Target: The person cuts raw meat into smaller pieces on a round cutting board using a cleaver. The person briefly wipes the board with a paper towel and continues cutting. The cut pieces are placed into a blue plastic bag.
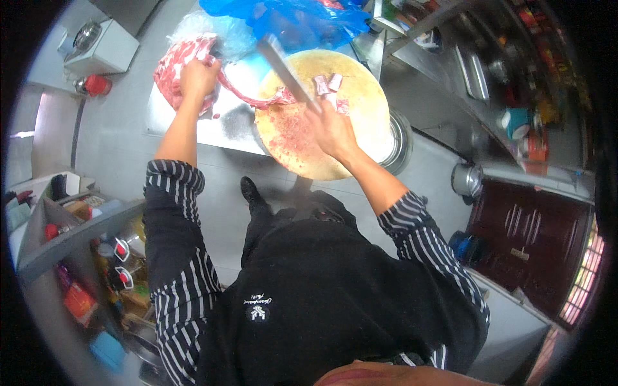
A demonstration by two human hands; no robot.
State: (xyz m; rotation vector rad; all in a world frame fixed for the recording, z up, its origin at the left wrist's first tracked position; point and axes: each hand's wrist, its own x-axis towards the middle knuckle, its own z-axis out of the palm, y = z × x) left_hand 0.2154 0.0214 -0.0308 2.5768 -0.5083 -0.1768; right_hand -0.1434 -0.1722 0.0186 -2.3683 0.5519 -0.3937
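Note:
My left hand (199, 79) grips one end of a long strip of raw meat (241, 98), beside a large heap of raw meat (169, 72) on a metal worktop. The strip's other end lies on a round, pale chopping block (299, 149). My right hand (333, 128) is closed around a cleaver (286, 67), whose blade, seen nearly edge-on and blurred, is over the block close to the strip's end. Several short cut pieces of meat, perhaps with bone (321, 84), lie on the block just beyond my right hand. Reddish scraps mark the near left of the block.
Blue plastic sheeting (309, 24) and a clear plastic bag (212, 29) lie beyond the meat. A round metal pan (403, 140) stands partly under the block's right side. Metal shelving (434, 72) runs along the right. A shelf edge (87, 236) is at lower left.

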